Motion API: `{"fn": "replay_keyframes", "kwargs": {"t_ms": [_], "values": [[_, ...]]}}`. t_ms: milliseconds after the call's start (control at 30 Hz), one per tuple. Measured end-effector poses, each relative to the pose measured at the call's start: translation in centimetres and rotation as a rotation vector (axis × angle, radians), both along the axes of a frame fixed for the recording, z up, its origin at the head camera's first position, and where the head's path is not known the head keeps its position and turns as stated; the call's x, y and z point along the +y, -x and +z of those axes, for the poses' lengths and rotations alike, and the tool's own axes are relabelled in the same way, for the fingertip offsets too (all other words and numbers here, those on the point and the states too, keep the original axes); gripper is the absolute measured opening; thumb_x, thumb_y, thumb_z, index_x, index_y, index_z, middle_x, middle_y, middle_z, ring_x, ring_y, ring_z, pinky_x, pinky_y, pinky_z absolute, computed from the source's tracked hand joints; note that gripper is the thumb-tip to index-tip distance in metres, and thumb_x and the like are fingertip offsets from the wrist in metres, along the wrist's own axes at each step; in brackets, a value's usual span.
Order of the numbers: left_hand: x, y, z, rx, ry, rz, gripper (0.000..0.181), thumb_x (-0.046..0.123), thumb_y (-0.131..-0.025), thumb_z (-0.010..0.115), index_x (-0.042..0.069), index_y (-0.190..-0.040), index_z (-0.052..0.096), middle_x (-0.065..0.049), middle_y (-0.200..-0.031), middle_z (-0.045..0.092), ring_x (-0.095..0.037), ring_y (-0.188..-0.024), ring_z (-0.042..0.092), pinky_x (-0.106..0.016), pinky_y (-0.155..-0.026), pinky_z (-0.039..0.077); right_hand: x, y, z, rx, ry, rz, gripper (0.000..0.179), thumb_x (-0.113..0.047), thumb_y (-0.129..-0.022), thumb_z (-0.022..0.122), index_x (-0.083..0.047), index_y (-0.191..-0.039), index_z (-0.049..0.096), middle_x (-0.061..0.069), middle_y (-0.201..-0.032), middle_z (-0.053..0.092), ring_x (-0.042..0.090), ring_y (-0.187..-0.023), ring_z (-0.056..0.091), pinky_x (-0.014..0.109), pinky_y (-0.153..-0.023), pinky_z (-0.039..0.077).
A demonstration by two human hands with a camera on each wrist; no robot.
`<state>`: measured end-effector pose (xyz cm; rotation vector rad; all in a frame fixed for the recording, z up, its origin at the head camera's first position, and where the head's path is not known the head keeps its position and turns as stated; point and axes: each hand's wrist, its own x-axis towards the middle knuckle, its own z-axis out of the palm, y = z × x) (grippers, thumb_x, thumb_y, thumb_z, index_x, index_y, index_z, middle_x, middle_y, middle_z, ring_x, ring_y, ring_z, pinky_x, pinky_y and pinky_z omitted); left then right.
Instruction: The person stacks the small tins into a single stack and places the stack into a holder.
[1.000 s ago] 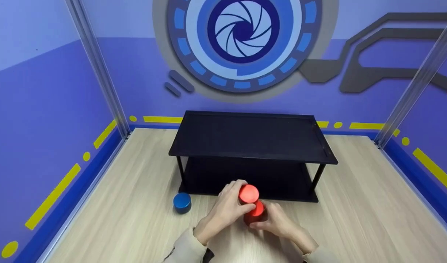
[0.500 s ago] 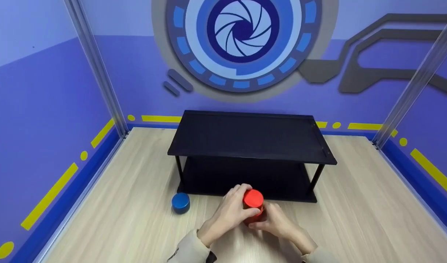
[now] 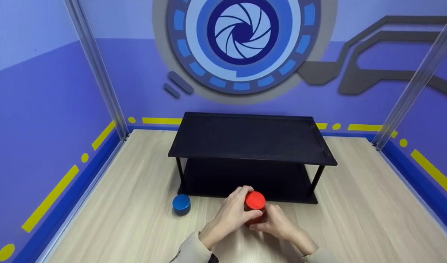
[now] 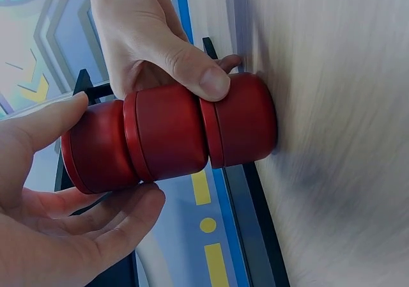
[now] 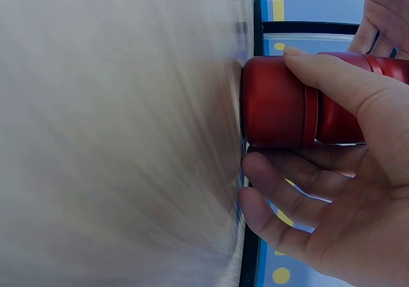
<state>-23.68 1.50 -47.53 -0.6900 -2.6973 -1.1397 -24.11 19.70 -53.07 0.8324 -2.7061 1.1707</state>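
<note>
The light here is cool, bright and fairly even, apparently from above: the top of the red stack (image 3: 255, 200) glows flat and saturated while its side falls dark. Under the black shelf (image 3: 249, 138), the lower deck (image 3: 245, 177) sinks into deep shade. A soft shadow spreads on the pale tabletop (image 3: 136, 204) below the right hand (image 3: 280, 223), beside a whitish sheen. The head view is reasonably crisp; both wrist views look dimmer and muted, the right one smearing the wood into blurred streaks.
</note>
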Motion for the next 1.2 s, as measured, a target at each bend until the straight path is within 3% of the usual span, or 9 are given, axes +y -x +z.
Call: {"fn": "replay_keyframes", "kwargs": {"t_ms": [333,500,700,833,967,1200], "values": [[-0.8,0.0,0.1,-0.061,0.018,-0.025,0.074,0.034,-0.075,0.082,0.013,-0.135,0.044,-0.004,-0.119,0.06,-0.022,-0.11,0.059,-0.038,-0.091,0.05,0.1,0.1,0.1,-0.004,0.017,0.017,0.044,-0.027,-0.075,0.082,-0.007,-0.109,0.062,0.0,-0.096,0.071,0.005,-0.084,0.064,0.025,-0.075,0.054],[-2.7,0.1,0.2,-0.097,-0.025,-0.03,0.075,0.034,-0.077,0.08,0.012,-0.138,0.042,-0.007,-0.121,0.059,-0.024,-0.109,0.06,-0.034,-0.09,0.051,0.2,0.0,0.1,-0.002,0.011,0.021,0.041,-0.028,-0.075,0.082,-0.011,-0.108,0.064,0.001,-0.099,0.072,0.007,-0.087,0.066,0.026,-0.076,0.054],[-5.6,0.5,0.1,-0.027,-0.077,-0.004,0.07,0.029,-0.079,0.079,0.007,-0.135,0.044,-0.01,-0.117,0.059,-0.025,-0.104,0.06,-0.034,-0.087,0.052,0.2,0.0,0.1,-0.012,-0.011,-0.004,0.044,-0.032,-0.074,0.082,-0.011,-0.107,0.064,0.003,-0.1,0.072,0.014,-0.09,0.067,0.028,-0.078,0.053],[-7.7,0.7,-0.2,0.039,-0.077,0.058,0.066,0.027,-0.079,0.079,0.005,-0.132,0.047,-0.011,-0.115,0.06,-0.027,-0.104,0.059,-0.038,-0.086,0.051,0.2,0.0,0.0,-0.026,-0.014,-0.012,0.046,-0.033,-0.074,0.082,-0.01,-0.108,0.063,0.004,-0.102,0.072,0.017,-0.093,0.068,0.031,-0.081,0.053],[-9.7,1.0,-0.8,0.095,-0.013,0.168,0.067,0.028,-0.077,0.08,0.005,-0.131,0.049,-0.012,-0.119,0.06,-0.028,-0.109,0.054,-0.042,-0.086,0.049,0.2,0.0,0.0,-0.031,-0.015,-0.021,0.046,-0.033,-0.073,0.082,-0.01,-0.109,0.063,0.005,-0.102,0.072,0.019,-0.094,0.068,0.031,-0.082,0.054],[-12.9,1.2,-2.2,0.026,-0.003,0.321,0.077,0.025,-0.073,0.084,0.002,-0.135,0.045,-0.02,-0.132,0.047,-0.034,-0.121,0.041,-0.051,-0.097,0.042,0.3,-0.1,0.0,-0.03,-0.022,-0.022,0.047,-0.033,-0.074,0.082,-0.009,-0.11,0.063,0.005,-0.103,0.072,0.02,-0.095,0.068,0.032,-0.084,0.054]]}}
